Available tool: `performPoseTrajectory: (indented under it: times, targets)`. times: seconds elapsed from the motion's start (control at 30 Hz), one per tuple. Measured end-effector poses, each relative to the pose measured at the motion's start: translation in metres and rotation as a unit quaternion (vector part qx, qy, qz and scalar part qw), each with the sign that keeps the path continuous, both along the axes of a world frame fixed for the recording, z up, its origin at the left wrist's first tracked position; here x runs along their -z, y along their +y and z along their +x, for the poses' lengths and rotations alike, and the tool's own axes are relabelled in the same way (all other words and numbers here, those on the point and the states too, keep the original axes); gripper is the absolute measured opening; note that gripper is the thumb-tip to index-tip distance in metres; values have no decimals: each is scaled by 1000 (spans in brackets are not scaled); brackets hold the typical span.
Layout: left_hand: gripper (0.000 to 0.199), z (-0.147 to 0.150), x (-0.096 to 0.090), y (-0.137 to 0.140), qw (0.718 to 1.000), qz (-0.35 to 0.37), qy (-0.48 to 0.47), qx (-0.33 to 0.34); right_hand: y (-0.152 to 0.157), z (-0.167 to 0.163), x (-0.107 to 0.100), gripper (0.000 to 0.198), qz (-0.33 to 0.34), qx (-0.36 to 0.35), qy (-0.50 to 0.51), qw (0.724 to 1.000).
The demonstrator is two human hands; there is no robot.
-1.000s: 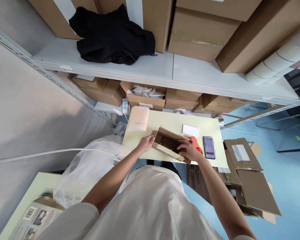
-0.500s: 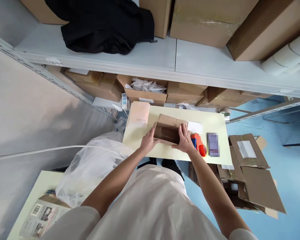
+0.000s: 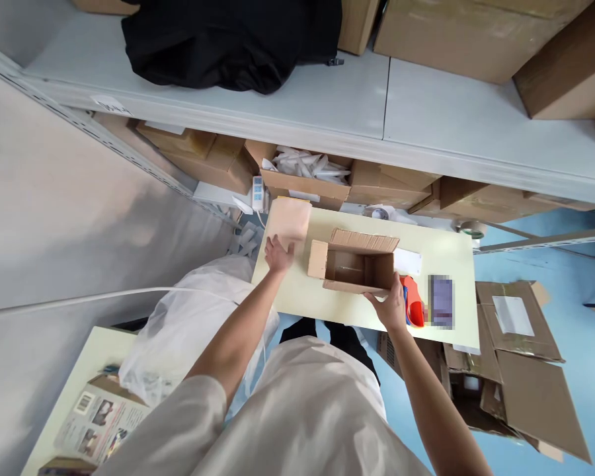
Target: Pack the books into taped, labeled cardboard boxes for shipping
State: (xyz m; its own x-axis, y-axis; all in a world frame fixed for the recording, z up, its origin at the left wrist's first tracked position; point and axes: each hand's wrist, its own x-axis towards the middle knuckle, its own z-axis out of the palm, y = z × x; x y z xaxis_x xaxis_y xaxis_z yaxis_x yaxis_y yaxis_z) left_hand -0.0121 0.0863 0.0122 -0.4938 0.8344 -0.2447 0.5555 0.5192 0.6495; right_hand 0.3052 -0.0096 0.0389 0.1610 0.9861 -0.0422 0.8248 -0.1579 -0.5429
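On the counter (image 3: 322, 301) sat 1 open cardboard box (image 3: 361, 264), a pale packet (image 3: 292, 218) towards its 10 o'clock. The left hand (image 3: 277, 254), grip spread wide, met the packet's 6 o'clock edge; the right hand (image 3: 391, 306) gripped the box's 4 o'clock corner.

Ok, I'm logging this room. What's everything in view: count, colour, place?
Table: 1, yellowish, centre.
Open box: 1, brown, table.
Packets: 1 stack, pinkish, table's left.
Dispenser: 1, red, table's right.
Card: 1, white, behind dispenser.
Phone: 1, purplish (blurred), table's right.
Tape rolls: 2, pale, beyond table.
Shelving: 1, grey, beyond table.
Garment: 1, black, upper shelving.
Stored boxes: several, brown, shelving.
Pieces: many, white, in stored box.
Power strip: 1, white, back left.
Plastic: 1 heap, whitish, left.
Side table: 1, yellowish, lower left.
Printed box: 1, greyish, side table.
Floor boxes: several, brown, right.
Shirt: 1, white, bottom.
Left hand: 1, bare, at packets.
Right hand: 1, bare, at open box.
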Motion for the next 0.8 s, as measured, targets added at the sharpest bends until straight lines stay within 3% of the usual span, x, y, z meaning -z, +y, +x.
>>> performPoseTrajectory:
  times: [0.07,0.2,0.3,0.43,0.6,0.7,0.8]
  targets:
    - [60,-10,6,29,996,-69,28,-43,-1,-1,-2,101,-6,1,-11,1000]
    - [54,-19,19,68,984,-160,33,-67,-1,-2,-3,100,-13,9,-19,1000]
    - [52,-24,26,76,983,-173,26,-47,1,-2,-2,100,-17,10,-12,1000]
    - [35,-26,23,70,991,-134,18,8,2,-2,0,100,-18,9,-8,1000]
    - [27,-39,-17,48,997,-53,45,39,3,-2,3,97,-16,7,-1,1000]
    - [25,-52,-60,32,994,30,83,56,6,-4,5,93,-17,9,0,1000]
    - [21,-49,-105,19,971,159,140,110,8,-6,5,90,-12,6,-3,1000]
